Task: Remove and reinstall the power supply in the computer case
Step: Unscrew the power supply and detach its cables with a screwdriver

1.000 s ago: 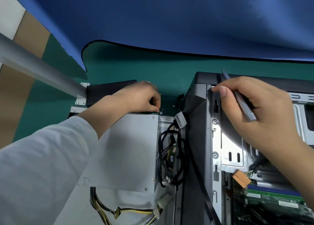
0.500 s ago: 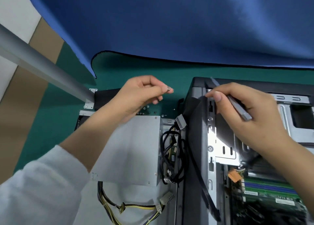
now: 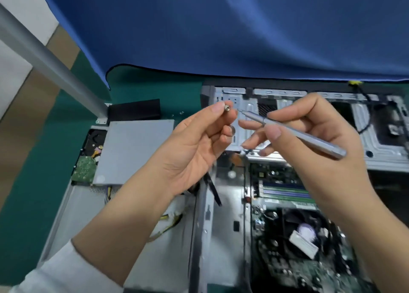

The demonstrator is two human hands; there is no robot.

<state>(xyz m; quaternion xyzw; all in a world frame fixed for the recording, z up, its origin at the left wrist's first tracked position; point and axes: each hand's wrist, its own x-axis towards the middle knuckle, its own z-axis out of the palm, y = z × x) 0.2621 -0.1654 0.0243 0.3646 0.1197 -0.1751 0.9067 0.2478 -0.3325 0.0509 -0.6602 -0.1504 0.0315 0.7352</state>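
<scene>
The grey power supply [image 3: 135, 151] lies outside the open computer case [image 3: 230, 226], to its left, on a grey panel. My left hand [image 3: 199, 142] is raised above the case and pinches a small silver screw [image 3: 227, 108] between thumb and fingertip. My right hand [image 3: 309, 142] grips a slim grey screwdriver [image 3: 298, 133] like a pen. Its tip points left and almost touches the screw. Yellow and black power cables [image 3: 170, 223] trail from under my left forearm.
Inside the case are the motherboard with its fan [image 3: 303, 230] and memory sticks [image 3: 287, 193]. A hard drive with a green board [image 3: 87, 166] sits left of the power supply. A grey metal bar [image 3: 51, 62] slants down at the left. Blue cloth [image 3: 221, 27] hangs behind the green mat [image 3: 26, 193].
My left hand lifted from the power supply's far corner with a screw and moved right. My right hand left the case's edge, bringing the screwdriver tip to the screw. The view shifted right.
</scene>
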